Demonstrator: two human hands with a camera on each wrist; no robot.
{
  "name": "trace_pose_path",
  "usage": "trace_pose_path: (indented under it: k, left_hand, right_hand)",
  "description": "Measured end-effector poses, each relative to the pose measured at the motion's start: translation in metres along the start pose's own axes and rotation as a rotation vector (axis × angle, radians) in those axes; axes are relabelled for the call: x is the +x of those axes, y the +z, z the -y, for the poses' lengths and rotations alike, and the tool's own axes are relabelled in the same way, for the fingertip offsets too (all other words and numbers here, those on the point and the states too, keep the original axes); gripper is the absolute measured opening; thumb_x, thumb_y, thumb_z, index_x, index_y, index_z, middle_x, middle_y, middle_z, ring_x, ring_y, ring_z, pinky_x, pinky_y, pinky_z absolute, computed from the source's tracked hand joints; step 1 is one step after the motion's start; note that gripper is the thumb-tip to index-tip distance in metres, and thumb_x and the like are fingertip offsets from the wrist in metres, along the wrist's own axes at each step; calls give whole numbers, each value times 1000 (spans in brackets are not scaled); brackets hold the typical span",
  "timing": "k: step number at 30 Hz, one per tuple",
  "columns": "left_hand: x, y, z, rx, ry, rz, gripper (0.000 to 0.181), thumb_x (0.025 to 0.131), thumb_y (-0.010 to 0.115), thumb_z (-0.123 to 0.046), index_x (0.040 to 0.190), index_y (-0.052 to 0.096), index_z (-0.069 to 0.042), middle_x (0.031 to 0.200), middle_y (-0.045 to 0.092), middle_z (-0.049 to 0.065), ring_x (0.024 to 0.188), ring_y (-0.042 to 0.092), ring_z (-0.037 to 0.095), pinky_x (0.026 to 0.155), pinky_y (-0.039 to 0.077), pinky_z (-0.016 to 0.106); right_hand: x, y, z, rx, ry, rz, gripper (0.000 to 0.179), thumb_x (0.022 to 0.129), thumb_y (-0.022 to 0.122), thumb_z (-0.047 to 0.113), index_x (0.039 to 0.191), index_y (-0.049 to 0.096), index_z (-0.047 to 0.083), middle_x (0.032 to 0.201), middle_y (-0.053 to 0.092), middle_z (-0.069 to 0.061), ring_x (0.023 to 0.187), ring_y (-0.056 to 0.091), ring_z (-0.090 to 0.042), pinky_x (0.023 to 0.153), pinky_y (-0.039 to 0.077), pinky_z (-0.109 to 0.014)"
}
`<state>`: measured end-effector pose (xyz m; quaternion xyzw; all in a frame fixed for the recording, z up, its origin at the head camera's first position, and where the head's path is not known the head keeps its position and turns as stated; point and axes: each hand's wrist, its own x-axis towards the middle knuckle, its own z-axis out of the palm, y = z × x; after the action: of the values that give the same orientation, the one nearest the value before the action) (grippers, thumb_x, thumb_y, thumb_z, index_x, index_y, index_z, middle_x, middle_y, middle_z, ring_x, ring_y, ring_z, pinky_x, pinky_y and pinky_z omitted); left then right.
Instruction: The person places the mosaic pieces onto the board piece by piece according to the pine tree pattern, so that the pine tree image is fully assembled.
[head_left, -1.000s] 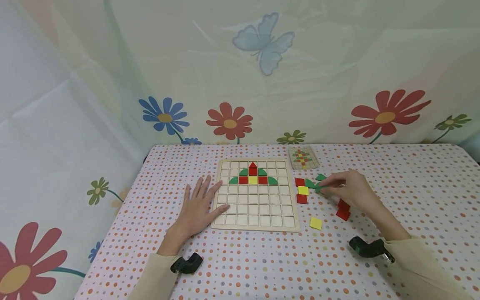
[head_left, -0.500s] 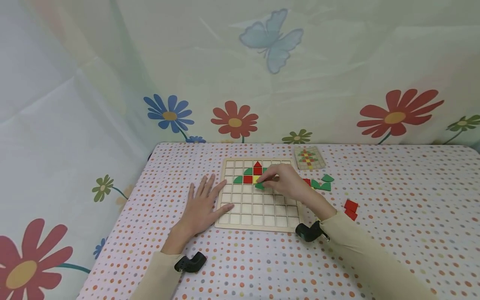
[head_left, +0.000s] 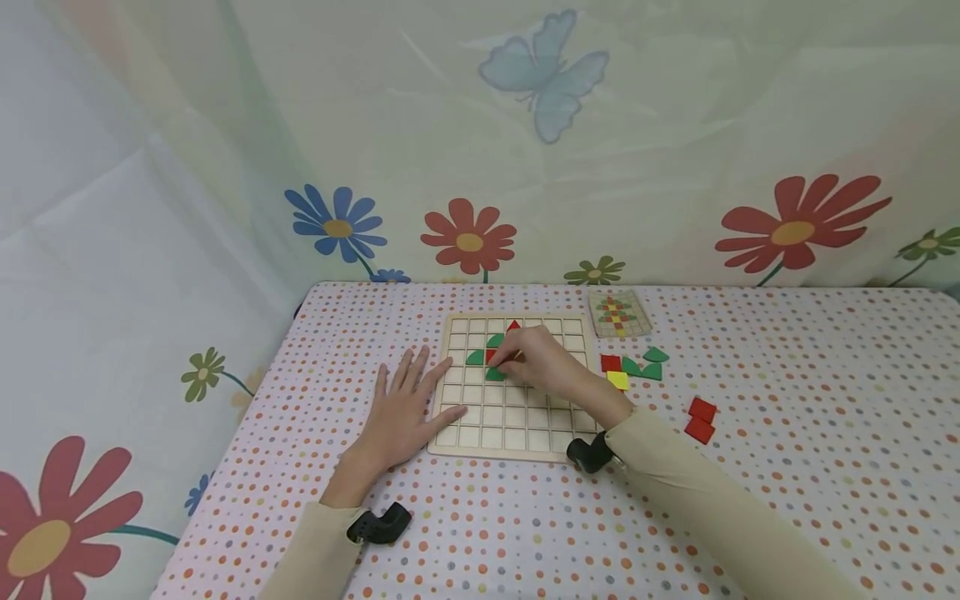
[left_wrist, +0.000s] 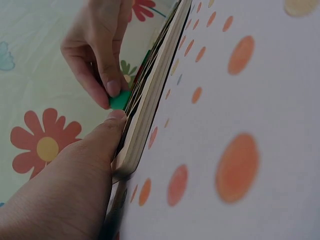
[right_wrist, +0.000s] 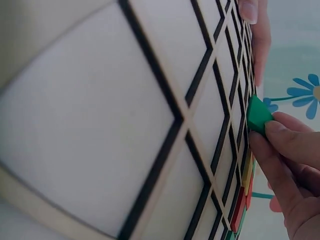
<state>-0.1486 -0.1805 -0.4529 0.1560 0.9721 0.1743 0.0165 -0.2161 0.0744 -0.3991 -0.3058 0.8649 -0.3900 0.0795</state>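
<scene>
My right hand (head_left: pixel 536 360) pinches a green quarter-round tile (right_wrist: pixel 259 114) between thumb and fingertips, right at the grid of a square wooden board (head_left: pixel 492 415). In the left wrist view the same green tile pokes out below the fingertips. Part of the tile pattern is hidden behind this hand; a red triangle (head_left: pixel 513 326) and green tiles (head_left: pixel 475 358) show around it. My left hand (head_left: pixel 397 421) lies with fingers spread at the board's left side, thumb (left_wrist: pixel 107 132) and index fingertip on its edge. Nothing is held in it.
Right of the board lie a red square (head_left: pixel 611 363), a yellow square (head_left: pixel 617 381) and several green tiles (head_left: pixel 651 372). Two more red squares (head_left: pixel 701 419) are farther right. A pattern card (head_left: pixel 621 317) lies at the back, on the dotted tablecloth (head_left: pixel 495 517).
My right hand has moved left from the loose tiles to the board, carrying the green tile, then slightly farther left across the grid. The left hand has stayed at the board's edge.
</scene>
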Motion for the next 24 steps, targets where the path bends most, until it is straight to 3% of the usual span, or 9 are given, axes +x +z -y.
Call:
trace_pose_path:
  k: [10,24]
  left_hand:
    - [0,1,0,-3,6,-14,81,99,55,-65,166,33,-25,175,13,11,162,3,34,124,0,68]
    - [-1,-2,0,-10,1,0,81,99,56,-64,166,33,-24,175,13,12,162,3,35,124,-1,68]
  right_hand:
    - [2,0,4,-140,-65,61,9,91,78,-4,98,83,-1,98,75,-9,94,70,-24,83,60,-32]
    - [5,1,13,-232,-83,101,11,90,79,-5,100,82,-3,99,75,-12,94,71,-25,83,61,-30]
